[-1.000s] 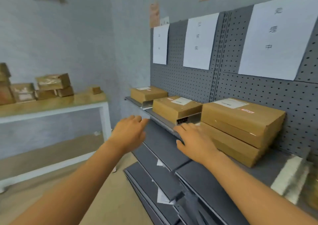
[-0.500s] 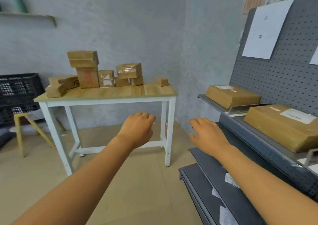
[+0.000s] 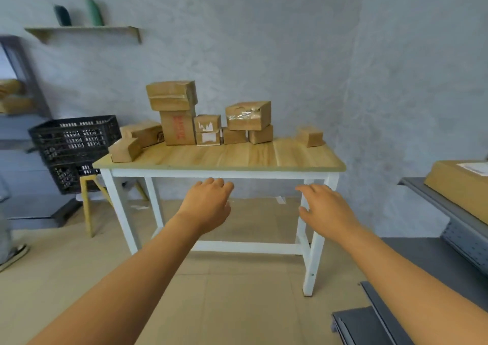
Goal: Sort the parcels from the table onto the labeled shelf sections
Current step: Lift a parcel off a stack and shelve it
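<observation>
Wooden table (image 3: 237, 159): about ten cardboard parcels (image 3: 182, 122) left unsorted along back edge. Shelf (image 3: 433, 199), right: one parcel (image 3: 459, 183) already placed. Left hand (image 3: 208, 207), right hand (image 3: 327, 210) held apart, open, empty.

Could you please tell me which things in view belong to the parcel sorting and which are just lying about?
Job: parcels, table, shelf unit, shelved parcel.
Lying about: black crate, yellow stool, wall shelf.
</observation>
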`<state>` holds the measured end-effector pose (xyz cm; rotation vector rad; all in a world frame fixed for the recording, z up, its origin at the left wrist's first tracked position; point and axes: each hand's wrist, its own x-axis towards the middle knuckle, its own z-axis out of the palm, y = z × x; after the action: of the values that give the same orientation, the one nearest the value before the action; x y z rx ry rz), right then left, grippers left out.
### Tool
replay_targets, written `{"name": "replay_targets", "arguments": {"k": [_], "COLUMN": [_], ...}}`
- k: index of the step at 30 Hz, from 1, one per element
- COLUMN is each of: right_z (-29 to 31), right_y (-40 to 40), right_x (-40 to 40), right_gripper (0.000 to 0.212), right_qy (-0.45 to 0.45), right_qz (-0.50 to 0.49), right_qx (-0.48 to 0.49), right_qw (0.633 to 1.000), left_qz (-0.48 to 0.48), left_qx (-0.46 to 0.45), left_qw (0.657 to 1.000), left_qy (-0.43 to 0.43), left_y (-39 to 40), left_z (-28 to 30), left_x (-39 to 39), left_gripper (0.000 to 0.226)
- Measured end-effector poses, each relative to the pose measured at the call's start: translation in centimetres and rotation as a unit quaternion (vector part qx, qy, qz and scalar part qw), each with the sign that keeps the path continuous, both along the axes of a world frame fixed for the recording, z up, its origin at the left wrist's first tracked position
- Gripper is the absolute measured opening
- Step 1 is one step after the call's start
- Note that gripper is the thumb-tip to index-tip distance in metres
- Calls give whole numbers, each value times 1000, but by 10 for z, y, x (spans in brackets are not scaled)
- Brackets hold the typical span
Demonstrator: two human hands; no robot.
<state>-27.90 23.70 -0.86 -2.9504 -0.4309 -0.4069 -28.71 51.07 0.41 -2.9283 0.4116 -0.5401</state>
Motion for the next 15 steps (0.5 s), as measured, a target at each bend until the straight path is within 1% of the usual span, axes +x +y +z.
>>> {"name": "replay_targets", "arguments": {"k": [2, 6, 15], "right_z": [1, -1, -8], "right_y": [26, 77, 203], "right_x": [34, 105, 269], "right_gripper": [48, 46, 46], "right_qy": [6, 11, 6], "right_qz": [28, 75, 117], "right_qx": [11, 6, -4], "right_qw": [1000, 997, 993], "left_qz": [15, 52, 92], "left_qx": [-6, -17, -21], "left_qw": [1000, 998, 996], "left_qy": [3, 4, 2], "left_y": [19, 64, 187], "left_z": [-3, -11, -16], "left_x": [27, 82, 223], "left_gripper": [36, 34, 40]}}
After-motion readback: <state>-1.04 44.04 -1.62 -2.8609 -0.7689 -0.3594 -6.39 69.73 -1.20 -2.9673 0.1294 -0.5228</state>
